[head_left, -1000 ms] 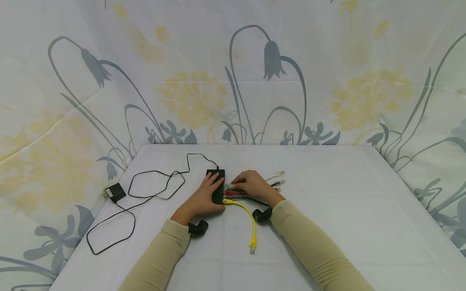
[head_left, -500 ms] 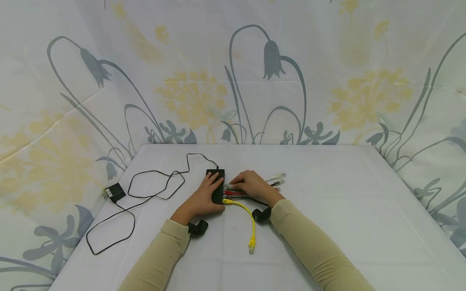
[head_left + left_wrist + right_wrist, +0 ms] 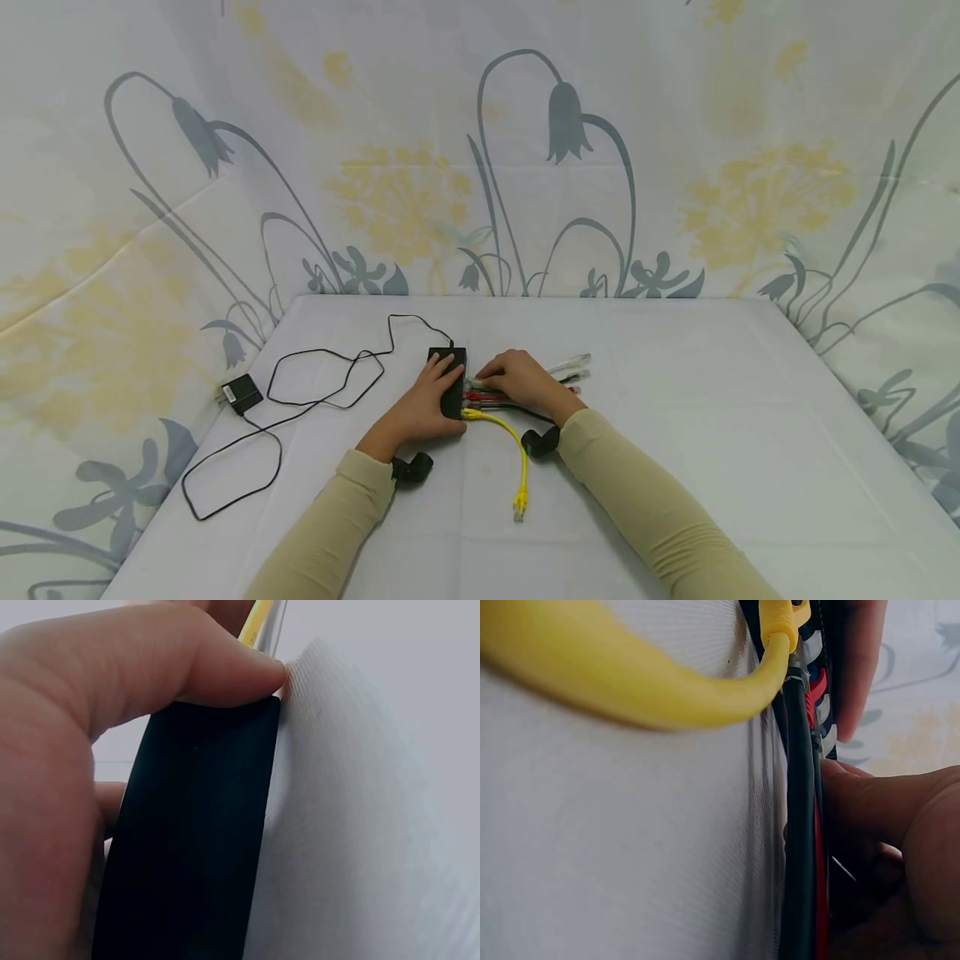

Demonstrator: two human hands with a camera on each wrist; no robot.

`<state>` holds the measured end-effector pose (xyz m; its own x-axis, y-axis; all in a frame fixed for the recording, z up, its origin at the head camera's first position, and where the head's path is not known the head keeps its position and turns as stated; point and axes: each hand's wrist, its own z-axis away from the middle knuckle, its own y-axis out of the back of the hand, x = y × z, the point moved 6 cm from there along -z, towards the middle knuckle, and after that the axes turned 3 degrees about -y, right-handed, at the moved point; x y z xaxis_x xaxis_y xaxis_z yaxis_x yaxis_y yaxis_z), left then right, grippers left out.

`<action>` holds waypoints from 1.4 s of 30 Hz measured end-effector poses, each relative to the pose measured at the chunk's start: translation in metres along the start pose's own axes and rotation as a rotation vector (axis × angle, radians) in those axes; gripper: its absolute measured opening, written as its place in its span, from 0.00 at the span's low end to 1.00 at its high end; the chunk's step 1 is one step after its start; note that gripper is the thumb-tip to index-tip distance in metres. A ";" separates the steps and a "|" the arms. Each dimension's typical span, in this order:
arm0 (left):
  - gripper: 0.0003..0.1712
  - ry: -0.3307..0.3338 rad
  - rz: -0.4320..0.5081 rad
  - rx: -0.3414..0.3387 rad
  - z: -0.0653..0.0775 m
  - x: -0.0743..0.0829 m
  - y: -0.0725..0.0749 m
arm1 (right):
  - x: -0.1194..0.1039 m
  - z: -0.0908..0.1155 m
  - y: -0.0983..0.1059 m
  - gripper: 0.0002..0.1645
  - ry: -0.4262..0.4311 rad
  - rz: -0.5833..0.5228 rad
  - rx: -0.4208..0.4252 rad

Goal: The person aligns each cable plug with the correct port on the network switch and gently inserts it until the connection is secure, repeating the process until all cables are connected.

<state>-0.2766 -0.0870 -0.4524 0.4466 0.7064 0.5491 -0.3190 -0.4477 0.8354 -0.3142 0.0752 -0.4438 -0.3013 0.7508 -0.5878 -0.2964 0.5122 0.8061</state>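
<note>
A black box with a row of ports, which looks like a network switch (image 3: 454,403), lies flat on the white table. My left hand (image 3: 424,407) grips it, fingers spread across its top and thumb (image 3: 232,671) pressed on its near end. On its right side, my right hand (image 3: 523,383) pinches a white network cable (image 3: 474,384) at the plug, right by the ports. Below it, a red cable (image 3: 489,397), a black cable (image 3: 801,825) and a yellow cable (image 3: 517,440) run from the same side. My right fingers hide part of the white plug.
Left of the switch, a thin black power cord (image 3: 279,450) loops across the table to a black power adapter (image 3: 242,393). Free cable ends (image 3: 576,362) stick out beyond my right wrist. A flower-printed curtain (image 3: 420,208) stands behind the table (image 3: 712,417).
</note>
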 end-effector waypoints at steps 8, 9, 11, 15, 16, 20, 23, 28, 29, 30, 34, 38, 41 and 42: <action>0.55 -0.002 -0.013 -0.004 -0.004 0.000 -0.001 | 0.001 -0.001 0.001 0.13 -0.007 -0.003 0.011; 0.55 -0.002 -0.012 -0.004 -0.004 0.000 -0.001 | 0.001 -0.001 0.001 0.13 -0.006 -0.003 0.012; 0.55 -0.002 -0.010 -0.005 -0.004 0.001 -0.001 | 0.001 -0.001 0.001 0.13 -0.005 -0.006 0.013; 0.55 -0.001 -0.014 -0.008 -0.004 0.002 -0.001 | 0.001 -0.001 0.001 0.13 -0.002 -0.004 0.013; 0.55 -0.001 -0.015 -0.009 -0.004 0.002 0.000 | 0.001 -0.001 0.001 0.13 -0.002 -0.004 0.013; 0.55 -0.002 -0.017 -0.012 -0.004 0.003 0.000 | 0.000 -0.001 0.002 0.13 0.004 0.001 0.013; 0.55 -0.003 -0.018 -0.012 -0.004 0.004 0.001 | -0.001 -0.001 0.002 0.14 0.007 0.001 0.010; 0.55 -0.012 -0.019 -0.007 -0.005 0.003 0.000 | 0.000 -0.003 0.001 0.13 0.002 -0.004 0.013; 0.55 -0.013 -0.020 -0.006 -0.005 0.003 0.000 | 0.000 -0.004 0.001 0.13 0.001 -0.004 0.014; 0.55 -0.014 -0.019 -0.005 -0.005 0.003 0.000 | 0.000 -0.004 0.001 0.13 0.000 -0.003 0.016; 0.55 -0.017 -0.016 0.001 -0.004 0.002 0.000 | -0.001 -0.004 0.001 0.13 0.002 0.004 0.017; 0.55 -0.018 -0.019 0.000 -0.004 0.001 0.000 | -0.002 -0.004 0.000 0.13 -0.007 0.008 0.011; 0.55 -0.027 -0.011 0.004 -0.003 0.002 0.000 | -0.003 -0.005 -0.001 0.13 -0.010 0.012 0.012; 0.55 -0.029 -0.009 0.005 -0.003 0.002 0.001 | -0.002 -0.005 -0.002 0.14 -0.010 0.015 0.014</action>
<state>-0.2780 -0.0844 -0.4507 0.4736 0.6943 0.5418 -0.3105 -0.4441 0.8405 -0.3174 0.0704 -0.4441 -0.2963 0.7629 -0.5747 -0.2790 0.5063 0.8160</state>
